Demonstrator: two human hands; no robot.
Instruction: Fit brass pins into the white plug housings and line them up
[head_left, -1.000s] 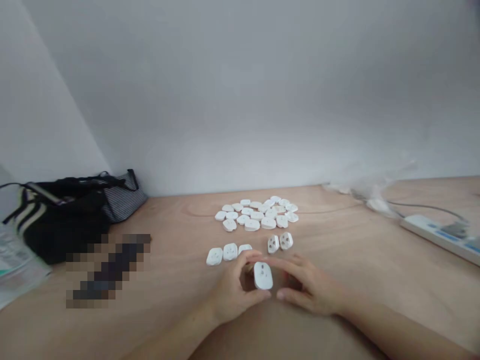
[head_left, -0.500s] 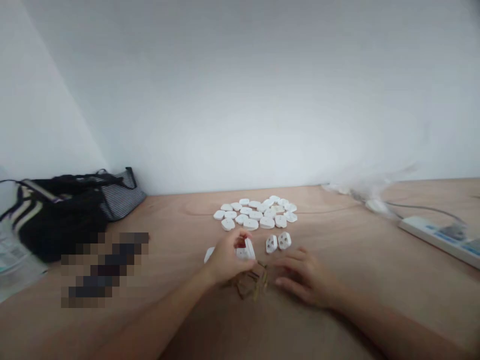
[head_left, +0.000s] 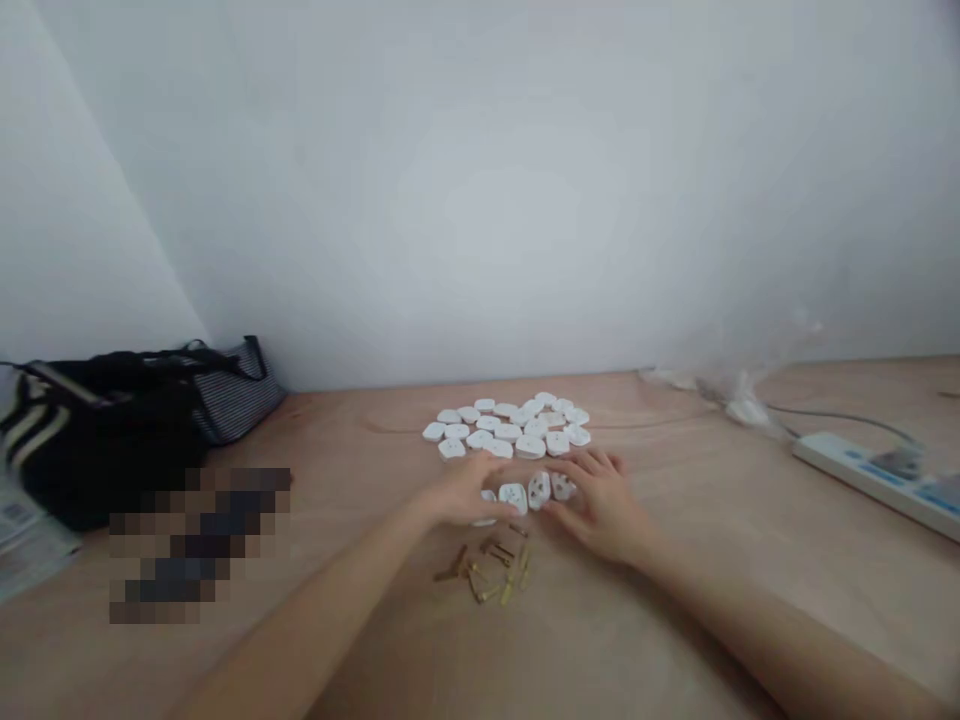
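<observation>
Four-cornered white plug housings stand in a short row between my hands. My left hand (head_left: 466, 490) curves around the left end, its thumb against a white plug housing (head_left: 513, 498) with small holes in its face. Part of another plug housing (head_left: 486, 508) shows under that palm. My right hand (head_left: 604, 505) wraps the right end, thumb and fingers around a housing (head_left: 562, 487) that it partly covers. Between them a tilted plug housing (head_left: 539, 490) shows dark pin openings. Several brass pins (head_left: 495, 575) lie scattered on the wood nearer to me.
Behind my hands lies a cluster of several white plug housings (head_left: 508, 432). A black bag (head_left: 120, 430) sits at the left, near a pixelated dark object (head_left: 206, 540). On the right are a power strip (head_left: 874, 470) with a cable and a clear plastic bag (head_left: 746, 400).
My left hand has set its plug housing down beside the pair on the table. My right hand has moved up and left onto the row, and the brass pins are now uncovered.
</observation>
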